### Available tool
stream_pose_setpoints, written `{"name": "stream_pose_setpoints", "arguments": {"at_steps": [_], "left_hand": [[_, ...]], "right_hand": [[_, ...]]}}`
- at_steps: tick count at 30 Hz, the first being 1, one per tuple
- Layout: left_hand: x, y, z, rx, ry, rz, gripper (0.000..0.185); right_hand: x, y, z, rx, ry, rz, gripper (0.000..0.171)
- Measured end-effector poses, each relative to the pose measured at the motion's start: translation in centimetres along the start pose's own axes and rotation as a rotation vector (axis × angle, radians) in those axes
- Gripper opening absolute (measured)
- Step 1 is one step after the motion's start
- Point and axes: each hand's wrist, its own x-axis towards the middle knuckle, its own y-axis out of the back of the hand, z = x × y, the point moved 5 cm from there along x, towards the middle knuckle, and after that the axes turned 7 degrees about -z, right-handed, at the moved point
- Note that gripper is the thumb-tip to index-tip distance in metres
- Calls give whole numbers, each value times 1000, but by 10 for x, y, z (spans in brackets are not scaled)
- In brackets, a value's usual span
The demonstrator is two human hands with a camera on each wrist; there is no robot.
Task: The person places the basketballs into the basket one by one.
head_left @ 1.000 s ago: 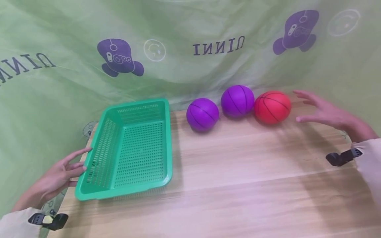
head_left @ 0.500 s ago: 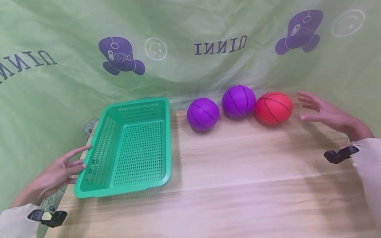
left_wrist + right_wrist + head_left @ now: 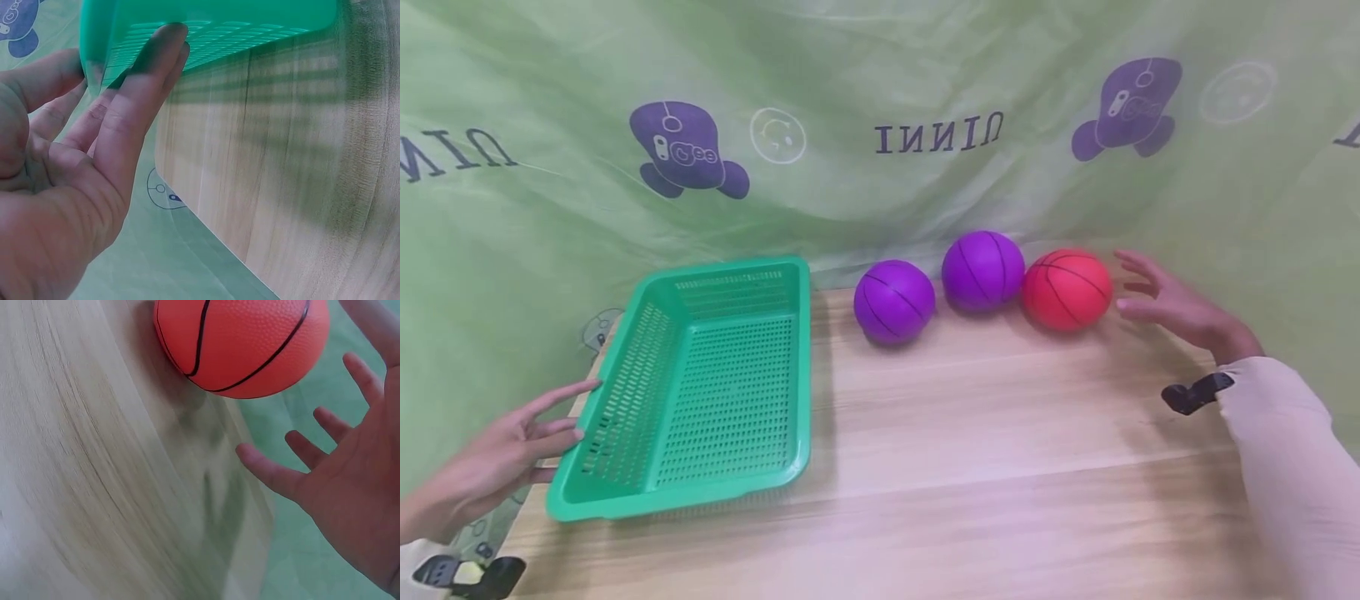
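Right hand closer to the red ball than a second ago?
Yes. The right hand has closed in leftward on the red ball; the gap has nearly gone, no contact visible.

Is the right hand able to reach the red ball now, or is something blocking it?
Probably yes. The right hand is open with fingers spread, just beside the red ball, with only bare table between. The nearest purple ball sits on the ball's far side.

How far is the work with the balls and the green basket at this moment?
Nothing looks done: the green basket holds no ball. In hand: the right hand, fingers spread, is beside the red ball, apart from it; the left hand has straight fingers at the basket's side. Left: the red ball and both purple balls lie on the wooden table.
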Motion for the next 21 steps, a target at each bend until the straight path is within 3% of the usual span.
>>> {"name": "stream_pose_setpoints", "arguments": {"at_steps": [3,10,13,18,21], "left_hand": [[0,-1,1,38,26,13,73],[3,-4,6,14,20,15,73],[4,-3,8,32,39,19,74],[1,0,7,63,51,26,76],[0,-2,4,45,50,21,74]], "right_hand": [[5,-4,6,78,23,-11,82],[14,-10,6,379,122,-38,77],[18,-15,2,347,98,-15,77],[31,-24,0,188,-13,8,79],[37,-28,0,163,-33,23,81]]}}
